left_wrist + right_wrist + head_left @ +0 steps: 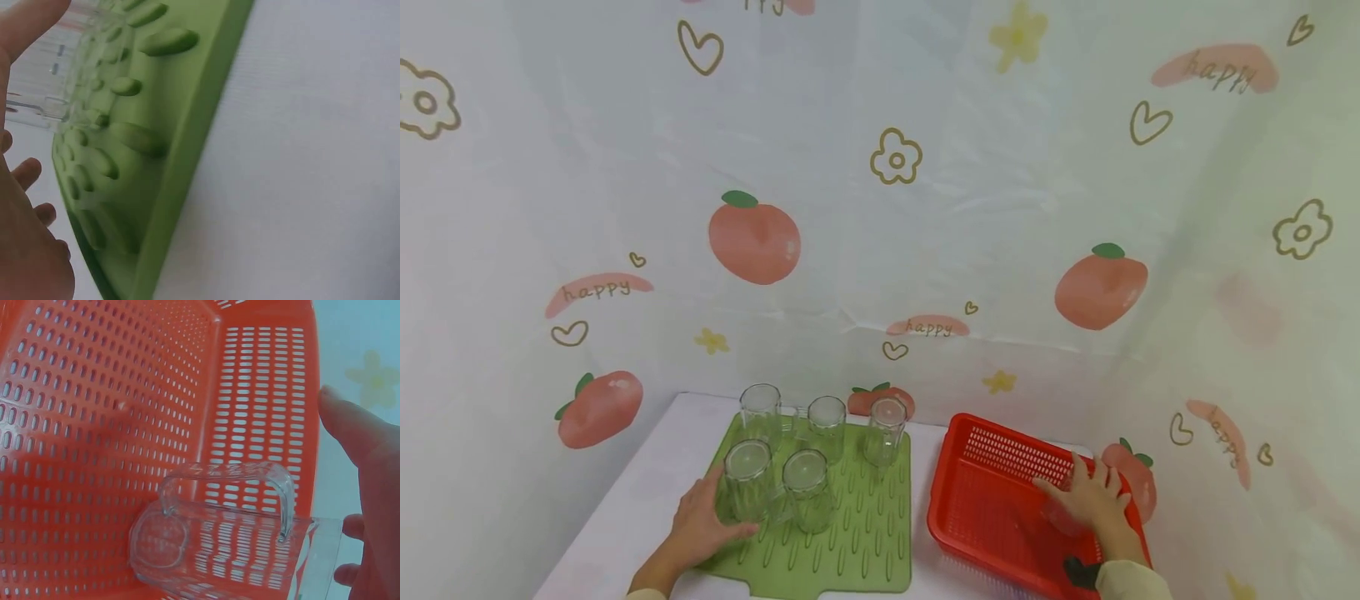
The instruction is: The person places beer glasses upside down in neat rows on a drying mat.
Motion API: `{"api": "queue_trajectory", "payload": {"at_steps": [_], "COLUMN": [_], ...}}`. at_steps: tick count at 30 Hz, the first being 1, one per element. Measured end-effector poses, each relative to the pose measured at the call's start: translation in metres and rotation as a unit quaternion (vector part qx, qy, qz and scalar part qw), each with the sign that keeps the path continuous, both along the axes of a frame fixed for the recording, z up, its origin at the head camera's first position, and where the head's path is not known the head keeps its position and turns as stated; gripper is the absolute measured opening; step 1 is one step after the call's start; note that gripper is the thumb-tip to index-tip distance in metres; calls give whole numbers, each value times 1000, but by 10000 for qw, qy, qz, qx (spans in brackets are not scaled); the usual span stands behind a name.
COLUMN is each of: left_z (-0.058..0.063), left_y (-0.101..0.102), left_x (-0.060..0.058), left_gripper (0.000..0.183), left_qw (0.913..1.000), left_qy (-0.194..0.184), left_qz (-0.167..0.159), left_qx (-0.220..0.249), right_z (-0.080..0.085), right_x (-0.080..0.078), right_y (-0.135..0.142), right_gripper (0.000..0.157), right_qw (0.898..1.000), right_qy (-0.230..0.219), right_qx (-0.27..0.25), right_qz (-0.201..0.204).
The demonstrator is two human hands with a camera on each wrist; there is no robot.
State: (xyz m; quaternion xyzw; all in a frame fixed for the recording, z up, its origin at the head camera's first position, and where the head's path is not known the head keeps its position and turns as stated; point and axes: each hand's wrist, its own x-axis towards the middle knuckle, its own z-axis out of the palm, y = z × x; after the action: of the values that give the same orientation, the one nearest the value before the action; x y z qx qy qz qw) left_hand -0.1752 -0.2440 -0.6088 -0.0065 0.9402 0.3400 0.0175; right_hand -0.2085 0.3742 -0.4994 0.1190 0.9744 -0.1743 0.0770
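On the green drying mat (857, 533) stand several clear glass mugs with handles. My left hand (700, 521) is beside the front-left mug (749, 483), fingers along its left side and thumb stretched across its front. In the left wrist view, that hand's loosely spread fingers show next to clear glass (94, 69) over the mat's ridges. My right hand (1092, 497) is over the right part of the red basket (955, 483), fingers spread. Below it one glass mug (231, 550) lies on its side in the basket, handle up in the right wrist view, its mouth toward the hand.
Another mug (810, 492) stands right of the front-left one. Behind them are a back-left mug (762, 417), a middle mug (827, 429) and a back-right mug (885, 433). A white tabletop (625, 500) lies under everything, with a printed curtain (970, 233) behind.
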Motion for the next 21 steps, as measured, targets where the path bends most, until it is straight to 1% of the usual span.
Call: {"api": "queue_trajectory", "payload": {"at_steps": [3, 8, 14, 17, 21], "left_z": [-2, -6, -11, -13, -13], "left_y": [1, 0, -1, -1, -1], "left_x": [0, 1, -1, -1, -1], "left_gripper": [132, 131, 131, 133, 134], "left_qw": [9999, 9996, 9995, 9993, 9992], "left_qy": [-118, -93, -195, -263, -309], "left_qz": [9, 17, 11, -13, -57], "left_qx": [-77, -264, -245, -250, -263], "right_z": [-2, -3, -2, 0, 4], "right_x": [2, 1, 0, -1, 0], "right_y": [2, 4, 8, 12, 15], "right_gripper": [126, 127, 128, 125, 116], "right_qw": [10000, 9999, 9997, 9994, 9991], "right_qy": [-9, -39, -51, -84, -119], "right_qx": [8, -51, 54, 25, -90], "right_qz": [47, 81, 232, 339, 390]}}
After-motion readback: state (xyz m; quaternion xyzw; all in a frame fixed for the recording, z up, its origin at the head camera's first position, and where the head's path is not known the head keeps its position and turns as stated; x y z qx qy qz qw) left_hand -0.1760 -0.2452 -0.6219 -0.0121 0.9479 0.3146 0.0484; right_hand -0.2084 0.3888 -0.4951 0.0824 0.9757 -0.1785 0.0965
